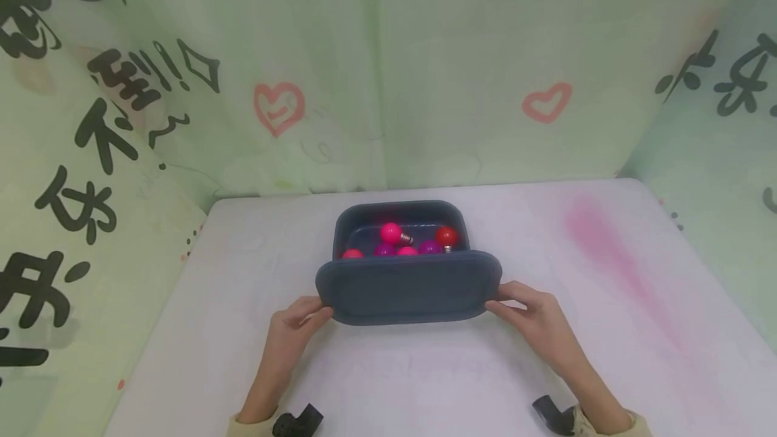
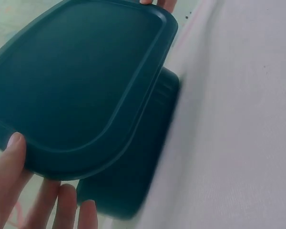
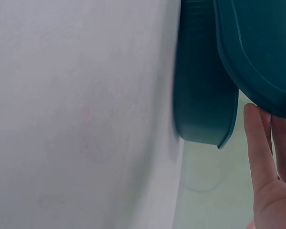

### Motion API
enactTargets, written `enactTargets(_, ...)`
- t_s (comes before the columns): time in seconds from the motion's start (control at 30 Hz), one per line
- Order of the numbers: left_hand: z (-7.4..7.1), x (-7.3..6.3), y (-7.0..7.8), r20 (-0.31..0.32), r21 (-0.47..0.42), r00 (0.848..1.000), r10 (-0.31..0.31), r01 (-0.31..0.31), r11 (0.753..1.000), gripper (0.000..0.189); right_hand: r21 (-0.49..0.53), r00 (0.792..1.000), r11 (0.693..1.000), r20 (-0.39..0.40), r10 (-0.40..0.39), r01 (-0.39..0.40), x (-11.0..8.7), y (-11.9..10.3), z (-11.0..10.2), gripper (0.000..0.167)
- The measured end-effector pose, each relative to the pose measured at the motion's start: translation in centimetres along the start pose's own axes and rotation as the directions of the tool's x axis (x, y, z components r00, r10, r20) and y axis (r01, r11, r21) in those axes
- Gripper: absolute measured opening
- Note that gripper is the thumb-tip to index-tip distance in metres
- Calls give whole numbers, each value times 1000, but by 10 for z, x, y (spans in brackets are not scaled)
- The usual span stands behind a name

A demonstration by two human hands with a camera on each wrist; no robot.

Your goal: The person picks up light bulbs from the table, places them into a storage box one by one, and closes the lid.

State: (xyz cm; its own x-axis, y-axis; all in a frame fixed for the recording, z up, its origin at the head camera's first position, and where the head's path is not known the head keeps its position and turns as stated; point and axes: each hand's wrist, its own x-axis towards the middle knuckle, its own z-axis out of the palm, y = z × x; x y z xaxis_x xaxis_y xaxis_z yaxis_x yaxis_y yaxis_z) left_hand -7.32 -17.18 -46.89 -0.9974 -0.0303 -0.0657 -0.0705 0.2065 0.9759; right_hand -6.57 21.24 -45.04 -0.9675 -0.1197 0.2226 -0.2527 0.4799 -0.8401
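Both hands hold a dark blue lid [image 1: 408, 288] by its two short ends, tilted over the near side of a matching rectangular box [image 1: 400, 208]. My left hand [image 1: 294, 326] pinches the lid's left end, thumb on the top face in the left wrist view. At the other end my right hand [image 1: 534, 322] pinches the lid between thumb and fingers. Inside the box lie several pink, purple and red bulbs, among them a pink bulb [image 1: 391, 233] and a red bulb [image 1: 446, 236] with metal screw bases. The lid hides the front of the box.
The box stands on a white-covered table [image 1: 607, 329] with a pink stain [image 1: 607, 241] to the right. A green curtain [image 1: 425, 73] with hearts and black writing rises behind and along both sides. Dark wrist cameras [image 1: 297, 421] sit at the sleeves.
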Motion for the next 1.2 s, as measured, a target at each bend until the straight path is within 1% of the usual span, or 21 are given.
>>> enactTargets(0.07, 1, 0, 0, -4, -21, 1000, 2, -3, 1000, 27, 4, 1000, 1000, -2, 17, -17, -1, 0, 0, 23)
enactTargets(0.17, 2, 0, -1, -2, -83, 1000, 8, -9, 996, 28, -5, 999, 999, -6, 41, -41, -1, -1, 1, 27)
enactTargets(0.3, 4, 0, 0, -11, -138, 1000, 6, -8, 990, 31, 13, 999, 999, -11, 53, -53, -2, -3, 2, 33)
enactTargets(0.4, 4, -1, 0, -31, -139, 1000, -2, -2, 990, 33, 5, 999, 999, -15, 51, -51, -2, -4, 3, 35)
enactTargets(0.5, 4, -1, -1, -44, -149, 999, -3, -3, 989, 35, -30, 998, 998, -19, 57, -58, -1, -4, 4, 38)
enactTargets(0.57, 5, 0, -1, -55, -150, 998, -3, -5, 989, 36, -18, 997, 997, -13, 73, -73, 0, -3, 4, 40)
enactTargets(0.7, 7, 1, -2, -80, -132, 997, -2, -8, 991, 41, 44, 995, 994, 3, 99, -99, 2, -1, 5, 46)
enactTargets(0.87, 8, 2, -1, -95, -114, 995, -2, -9, 993, 45, 83, 994, 991, 20, 105, -106, 4, 0, 7, 50)
enactTargets(1.07, 8, 4, 1, -101, -94, 995, -15, 5, 996, 45, 107, 991, 986, 42, 125, -129, 7, -1, 8, 52)
enactTargets(1.2, 8, 5, 1, -95, -73, 995, -34, 28, 997, 48, 122, 988, 982, 57, 141, -147, 9, -1, 9, 53)
